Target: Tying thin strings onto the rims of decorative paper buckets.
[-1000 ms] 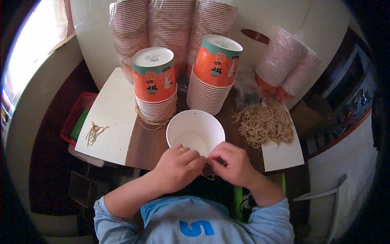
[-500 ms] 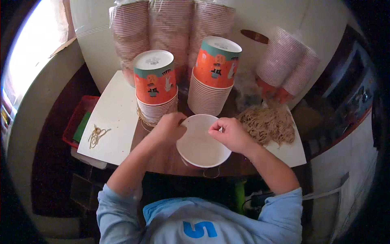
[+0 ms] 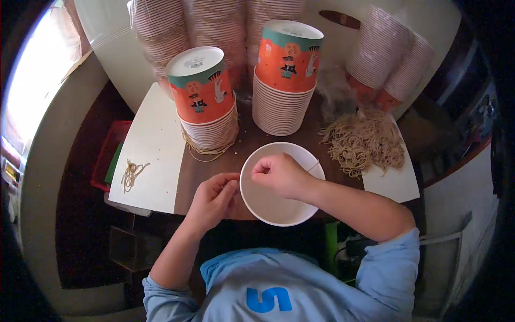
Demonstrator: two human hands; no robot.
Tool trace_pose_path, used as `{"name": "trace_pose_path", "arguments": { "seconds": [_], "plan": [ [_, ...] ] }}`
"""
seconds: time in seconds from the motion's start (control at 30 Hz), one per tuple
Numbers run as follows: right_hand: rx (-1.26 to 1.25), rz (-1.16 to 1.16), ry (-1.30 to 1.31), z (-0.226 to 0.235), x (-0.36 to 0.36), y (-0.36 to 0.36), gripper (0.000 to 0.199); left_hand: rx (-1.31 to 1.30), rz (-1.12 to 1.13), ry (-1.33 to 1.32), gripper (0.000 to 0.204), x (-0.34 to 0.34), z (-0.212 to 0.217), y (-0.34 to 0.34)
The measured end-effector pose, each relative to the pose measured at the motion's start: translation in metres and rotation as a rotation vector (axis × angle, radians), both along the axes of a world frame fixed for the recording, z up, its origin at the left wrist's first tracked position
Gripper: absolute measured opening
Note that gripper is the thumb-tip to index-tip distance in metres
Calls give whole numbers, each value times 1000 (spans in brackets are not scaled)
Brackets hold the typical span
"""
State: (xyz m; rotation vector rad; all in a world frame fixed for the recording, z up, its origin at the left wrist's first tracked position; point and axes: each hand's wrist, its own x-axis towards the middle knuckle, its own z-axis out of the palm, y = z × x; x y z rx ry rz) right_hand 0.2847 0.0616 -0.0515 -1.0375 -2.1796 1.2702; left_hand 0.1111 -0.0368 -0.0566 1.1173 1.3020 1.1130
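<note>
Centrally, near the front edge of the table (image 3: 237, 164), a white-lined paper bucket (image 3: 284, 212) sits with its mouth upward. Both hands work close to it, apart from each other. The left hand (image 3: 212, 199) is just beside the bucket's left rim, thumb and fingers curled toward one another; whether they touch the rim or grip something, I cannot tell. The right hand (image 3: 280, 174) is over the mouth, fingertips pinched together, and whether anything thin lies between them cannot be made out. A fine pale strand (image 3: 314, 164) shows at the right rim. Behind the bucket rise two nested stacks of upside-down paper buckets, orange with green bands: the left stack (image 3: 197, 96), with loose tan loops (image 3: 209, 154) around its base, and the taller right stack (image 3: 285, 67). On the right lies a tangled heap of thin tan bands (image 3: 367, 144); a small bunch of bands (image 3: 131, 174) rests on the table's white left part. Plastic-wrapped bucket stacks (image 3: 215, 32) stand at the back.
</note>
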Motion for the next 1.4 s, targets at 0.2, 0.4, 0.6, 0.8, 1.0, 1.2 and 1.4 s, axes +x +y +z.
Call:
{"name": "trace_pose_path", "arguments": {
  "seconds": [0.2,0.4,0.6,0.8,1.0,1.2,1.4],
  "plan": [
    [-135,42,-78,11,0,-4,13,-2,11,91,22,2,-4,0],
    [-45,44,-71,3,-6,-2,14,31,30,131,21,3,-8,0],
    [-23,17,-54,2,-7,0,14,87,46,196,21,1,-9,1],
    [-23,11,-40,6,-8,-2,13,108,53,246,20,0,-8,2],
    [13,13,-66,7,-10,-5,13,171,59,322,21,-1,-3,4],
    [77,-33,-97,6,-11,-5,14,165,61,339,22,-1,-6,5],
    [91,-29,-94,5,-12,-5,14,197,5,436,21,-5,-7,5]
  ]
}}
